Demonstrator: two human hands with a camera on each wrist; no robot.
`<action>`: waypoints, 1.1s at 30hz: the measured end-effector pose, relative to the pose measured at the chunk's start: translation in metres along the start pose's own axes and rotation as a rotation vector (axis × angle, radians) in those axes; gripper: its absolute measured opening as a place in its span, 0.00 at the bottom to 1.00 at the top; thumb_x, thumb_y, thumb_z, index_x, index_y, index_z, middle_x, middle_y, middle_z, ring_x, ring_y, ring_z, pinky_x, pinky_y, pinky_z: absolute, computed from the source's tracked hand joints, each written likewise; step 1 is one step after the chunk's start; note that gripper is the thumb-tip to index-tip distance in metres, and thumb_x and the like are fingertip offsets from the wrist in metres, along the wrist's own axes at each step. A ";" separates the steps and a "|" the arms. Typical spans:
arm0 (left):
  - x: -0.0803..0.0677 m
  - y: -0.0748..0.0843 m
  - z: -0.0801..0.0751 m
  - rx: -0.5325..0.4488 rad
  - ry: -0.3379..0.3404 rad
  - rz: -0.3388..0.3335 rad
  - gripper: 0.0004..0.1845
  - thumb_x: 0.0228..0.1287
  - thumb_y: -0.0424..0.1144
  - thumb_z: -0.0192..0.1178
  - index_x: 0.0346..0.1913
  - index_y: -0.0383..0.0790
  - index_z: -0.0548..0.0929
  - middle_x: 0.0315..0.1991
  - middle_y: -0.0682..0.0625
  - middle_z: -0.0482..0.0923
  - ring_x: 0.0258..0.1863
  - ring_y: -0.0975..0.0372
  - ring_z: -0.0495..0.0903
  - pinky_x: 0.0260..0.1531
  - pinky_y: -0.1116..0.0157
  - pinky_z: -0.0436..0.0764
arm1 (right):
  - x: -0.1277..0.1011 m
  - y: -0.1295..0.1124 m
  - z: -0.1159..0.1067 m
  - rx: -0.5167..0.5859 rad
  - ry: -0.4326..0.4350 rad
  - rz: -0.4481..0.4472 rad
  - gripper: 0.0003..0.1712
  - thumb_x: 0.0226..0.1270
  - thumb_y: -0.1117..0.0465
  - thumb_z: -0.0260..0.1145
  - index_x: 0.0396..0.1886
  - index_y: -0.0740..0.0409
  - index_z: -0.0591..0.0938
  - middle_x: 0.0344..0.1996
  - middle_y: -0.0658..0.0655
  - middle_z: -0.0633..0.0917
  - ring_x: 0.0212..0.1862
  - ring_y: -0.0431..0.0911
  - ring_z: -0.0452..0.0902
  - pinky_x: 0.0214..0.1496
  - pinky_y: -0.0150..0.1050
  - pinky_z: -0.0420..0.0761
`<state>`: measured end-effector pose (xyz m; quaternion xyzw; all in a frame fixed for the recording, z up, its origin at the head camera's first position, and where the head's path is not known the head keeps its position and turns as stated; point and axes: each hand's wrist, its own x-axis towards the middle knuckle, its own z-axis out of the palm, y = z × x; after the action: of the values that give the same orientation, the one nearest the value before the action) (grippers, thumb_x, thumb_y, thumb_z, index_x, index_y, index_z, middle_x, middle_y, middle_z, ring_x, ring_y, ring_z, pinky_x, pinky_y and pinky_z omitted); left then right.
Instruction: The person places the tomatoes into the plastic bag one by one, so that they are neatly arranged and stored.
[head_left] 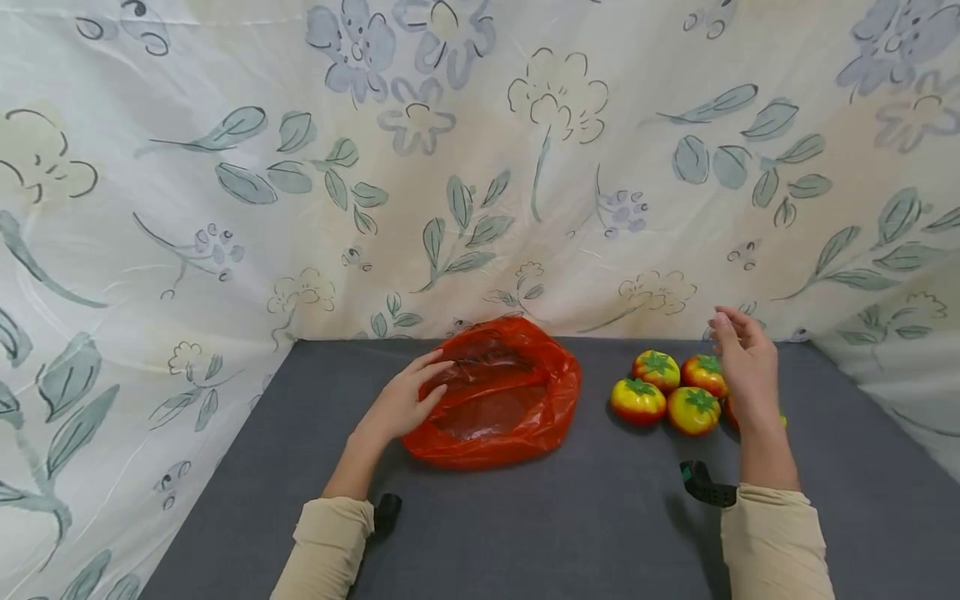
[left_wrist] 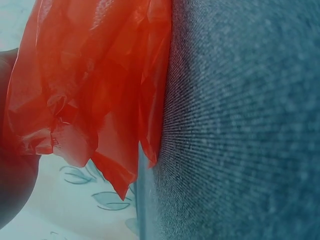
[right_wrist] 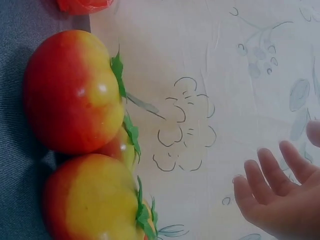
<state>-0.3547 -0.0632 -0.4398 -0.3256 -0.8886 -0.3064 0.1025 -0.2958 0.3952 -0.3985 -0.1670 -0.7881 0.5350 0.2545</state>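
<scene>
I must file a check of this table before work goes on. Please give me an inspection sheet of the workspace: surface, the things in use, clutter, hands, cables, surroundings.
Surface: grey fabric-covered table.
Things in use: red plastic bag, mouth open, lying on the table; cluster of red-yellow tomatoes with green tops to its right, at least four visible.
Clutter: nothing seen.
Hands: left hand rests on the bag's left edge; right hand hovers above the tomatoes, fingers relaxed, holding nothing.
Cables: nothing seen; only black wrist straps.
Surroundings: floral-printed cloth hung behind and at both sides.
</scene>
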 end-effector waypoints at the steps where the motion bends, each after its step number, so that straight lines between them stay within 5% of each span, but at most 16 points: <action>1: 0.000 0.000 -0.001 -0.001 -0.001 -0.006 0.22 0.64 0.34 0.61 0.62 0.39 0.76 0.67 0.43 0.65 0.63 0.49 0.67 0.57 0.48 0.69 | 0.002 0.002 0.000 -0.005 -0.010 0.018 0.31 0.69 0.38 0.50 0.69 0.41 0.68 0.62 0.56 0.72 0.59 0.50 0.68 0.59 0.43 0.71; 6: 0.000 0.002 -0.004 -0.018 -0.003 -0.019 0.23 0.64 0.33 0.62 0.62 0.38 0.76 0.67 0.41 0.64 0.63 0.48 0.67 0.57 0.47 0.69 | 0.019 0.025 0.002 -0.099 -0.088 0.049 0.34 0.64 0.32 0.51 0.68 0.35 0.67 0.64 0.56 0.70 0.60 0.49 0.69 0.50 0.42 0.76; 11: 0.001 0.002 -0.005 -0.020 -0.003 -0.011 0.22 0.64 0.33 0.61 0.61 0.38 0.77 0.67 0.42 0.64 0.63 0.48 0.67 0.57 0.48 0.69 | 0.021 0.029 0.004 -0.116 -0.244 0.069 0.41 0.66 0.33 0.51 0.73 0.46 0.62 0.66 0.67 0.65 0.62 0.62 0.64 0.56 0.54 0.73; 15: 0.000 0.003 -0.005 -0.016 -0.013 -0.029 0.22 0.64 0.34 0.61 0.62 0.40 0.76 0.68 0.43 0.64 0.64 0.48 0.66 0.57 0.48 0.69 | 0.012 0.023 0.006 -0.146 -0.351 0.095 0.49 0.61 0.27 0.51 0.73 0.52 0.60 0.64 0.69 0.64 0.61 0.62 0.65 0.45 0.42 0.81; 18: -0.001 0.003 -0.006 -0.009 -0.023 -0.045 0.23 0.64 0.35 0.61 0.62 0.40 0.76 0.68 0.43 0.63 0.64 0.48 0.66 0.56 0.48 0.70 | 0.000 0.008 0.007 -0.145 -0.446 0.102 0.52 0.61 0.28 0.52 0.73 0.60 0.57 0.64 0.73 0.62 0.61 0.65 0.62 0.47 0.44 0.81; 23: 0.000 0.005 -0.005 -0.002 -0.031 -0.052 0.23 0.64 0.35 0.62 0.63 0.40 0.76 0.69 0.43 0.63 0.64 0.48 0.66 0.56 0.47 0.70 | -0.020 -0.018 0.008 -0.160 -0.522 0.127 0.46 0.69 0.36 0.49 0.73 0.65 0.54 0.64 0.77 0.59 0.61 0.68 0.60 0.54 0.55 0.75; 33: -0.001 0.002 -0.002 0.014 -0.015 -0.046 0.23 0.63 0.35 0.62 0.62 0.41 0.77 0.68 0.43 0.64 0.63 0.48 0.67 0.56 0.47 0.70 | -0.026 -0.026 0.011 -0.168 -0.571 0.270 0.45 0.72 0.39 0.48 0.73 0.67 0.50 0.66 0.75 0.56 0.62 0.67 0.58 0.53 0.54 0.76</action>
<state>-0.3525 -0.0643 -0.4376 -0.3069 -0.8986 -0.3001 0.0912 -0.2806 0.3635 -0.3835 -0.1337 -0.8397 0.5223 -0.0648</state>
